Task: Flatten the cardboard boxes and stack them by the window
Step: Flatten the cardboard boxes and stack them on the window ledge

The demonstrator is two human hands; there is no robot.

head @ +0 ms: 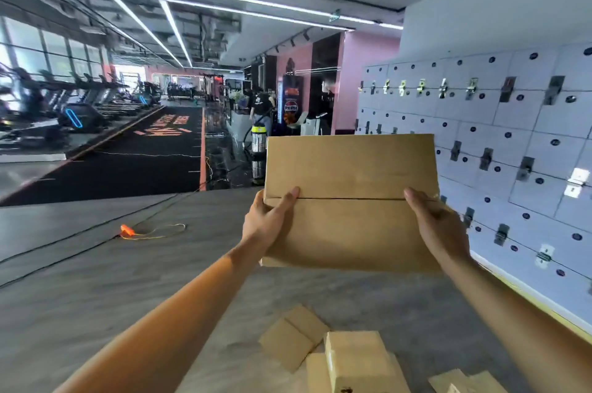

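Head view: I hold a flat brown cardboard box (pixel 349 200) up in front of me with both arms stretched out, above the grey floor (pixel 128 280). My left hand (pixel 267 219) has its grip on the box's left edge, thumb lying across the near face along the centre seam, the other fingers hidden behind. My right hand (pixel 435 226) grips the right edge, thumb on the face. Below, near my feet, more brown cardboard pieces (pixel 339 354) lie loosely piled on the floor. White lockers (pixel 512 142) line the wall to my right. An orange cable (pixel 150 230) lies on the floor to my left.
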